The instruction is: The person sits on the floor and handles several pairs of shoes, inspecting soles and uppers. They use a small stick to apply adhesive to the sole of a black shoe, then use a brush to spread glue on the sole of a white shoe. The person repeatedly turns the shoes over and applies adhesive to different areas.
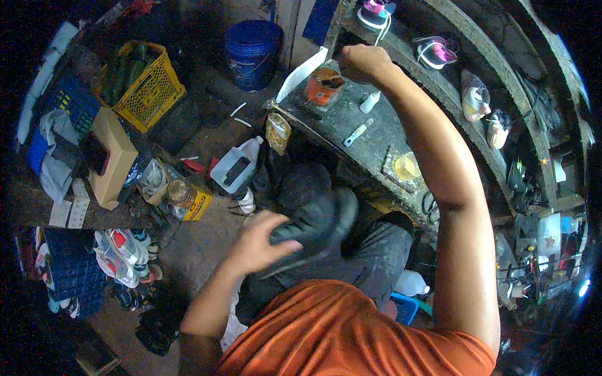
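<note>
Over the lap, left hand [260, 241] grips a black shoe [316, 225], fingers wrapped around its near end; shoe lies tilted, sole edge showing, resting above the dark trousers [370, 257]. Shoe is motion-blurred.

Right hand [364, 62] reaches far forward onto the grey workbench [376, 135], closed into a fist just beside an orange tin [324, 86]. Whether the fist holds anything cannot be told; the fingers curl away from the camera.

On the bench near the right forearm: a small white squeeze bottle [370, 101], a white-handled tool [358, 132] lying flat, a small dish of yellow stuff [406, 167]. A white strip [301, 74] leans at the bench's far left corner.

Shelf behind the bench carries sneakers, pink-and-white pair [436, 52] and a cream one [475, 97].

Floor to the left: white plastic jug [236, 166] lying on its side, blue bucket [253, 47], yellow crate [144, 84] with green bottles inside, a cardboard box [113, 156], a heap of worn sneakers [125, 250] beside a blue crate [72, 269].

Person wears an orange shirt [351, 332].
</note>
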A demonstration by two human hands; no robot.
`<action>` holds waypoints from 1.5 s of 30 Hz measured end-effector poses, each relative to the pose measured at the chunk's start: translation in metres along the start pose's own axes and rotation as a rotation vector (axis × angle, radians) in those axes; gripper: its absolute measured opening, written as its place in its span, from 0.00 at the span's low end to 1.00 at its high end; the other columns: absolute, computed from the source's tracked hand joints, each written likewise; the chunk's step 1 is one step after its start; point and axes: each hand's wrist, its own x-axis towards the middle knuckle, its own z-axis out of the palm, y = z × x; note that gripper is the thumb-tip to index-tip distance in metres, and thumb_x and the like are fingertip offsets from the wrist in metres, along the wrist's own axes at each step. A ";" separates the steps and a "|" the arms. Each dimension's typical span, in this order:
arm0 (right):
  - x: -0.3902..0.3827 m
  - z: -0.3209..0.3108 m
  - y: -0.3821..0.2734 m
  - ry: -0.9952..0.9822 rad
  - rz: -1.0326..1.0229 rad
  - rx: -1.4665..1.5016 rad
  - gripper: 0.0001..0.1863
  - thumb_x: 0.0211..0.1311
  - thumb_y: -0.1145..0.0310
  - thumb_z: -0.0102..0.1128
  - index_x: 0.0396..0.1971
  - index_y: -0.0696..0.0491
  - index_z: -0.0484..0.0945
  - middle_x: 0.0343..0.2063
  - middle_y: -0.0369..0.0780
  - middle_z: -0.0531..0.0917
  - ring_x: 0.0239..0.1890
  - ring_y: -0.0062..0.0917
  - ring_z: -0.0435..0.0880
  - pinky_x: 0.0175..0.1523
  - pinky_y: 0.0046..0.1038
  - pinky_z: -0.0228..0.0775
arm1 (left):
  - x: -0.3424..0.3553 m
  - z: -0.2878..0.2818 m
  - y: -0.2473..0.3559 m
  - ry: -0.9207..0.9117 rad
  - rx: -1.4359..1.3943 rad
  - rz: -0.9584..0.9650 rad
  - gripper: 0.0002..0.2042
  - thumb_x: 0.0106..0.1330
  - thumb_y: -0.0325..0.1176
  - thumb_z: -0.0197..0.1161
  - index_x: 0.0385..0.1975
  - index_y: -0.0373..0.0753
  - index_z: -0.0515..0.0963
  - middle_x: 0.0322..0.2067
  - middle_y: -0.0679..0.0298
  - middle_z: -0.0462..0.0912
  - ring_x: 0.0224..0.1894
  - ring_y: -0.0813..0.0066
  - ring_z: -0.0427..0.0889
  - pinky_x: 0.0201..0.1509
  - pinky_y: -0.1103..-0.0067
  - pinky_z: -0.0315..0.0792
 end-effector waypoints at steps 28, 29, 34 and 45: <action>-0.087 0.007 0.003 0.365 0.181 0.682 0.16 0.65 0.61 0.64 0.42 0.58 0.87 0.23 0.40 0.84 0.28 0.20 0.82 0.36 0.27 0.73 | 0.224 -0.027 -0.251 0.185 -0.506 -0.575 0.40 0.71 0.73 0.40 0.45 0.36 0.80 0.39 0.60 0.82 0.41 0.69 0.78 0.48 0.73 0.71; -0.089 0.007 -0.001 0.330 0.183 0.730 0.15 0.65 0.61 0.64 0.42 0.58 0.87 0.23 0.40 0.84 0.28 0.20 0.81 0.36 0.27 0.72 | 0.190 -0.038 -0.244 0.131 -0.707 -0.568 0.37 0.72 0.72 0.40 0.39 0.41 0.80 0.33 0.68 0.81 0.33 0.78 0.76 0.38 0.78 0.70; -0.092 0.023 -0.053 0.211 0.036 0.802 0.15 0.62 0.59 0.67 0.42 0.53 0.87 0.30 0.45 0.87 0.34 0.31 0.85 0.41 0.34 0.76 | 0.058 -0.035 -0.170 0.152 -1.428 -0.325 0.32 0.77 0.60 0.44 0.61 0.35 0.71 0.54 0.54 0.82 0.57 0.58 0.82 0.62 0.62 0.75; -0.072 0.097 -0.146 0.230 -0.054 0.389 0.09 0.60 0.63 0.61 0.36 0.45 0.87 0.35 0.45 0.89 0.38 0.41 0.89 0.43 0.44 0.80 | 0.047 -0.030 -0.092 0.339 -1.280 -0.153 0.20 0.81 0.35 0.44 0.67 0.35 0.63 0.62 0.52 0.75 0.59 0.49 0.81 0.56 0.51 0.82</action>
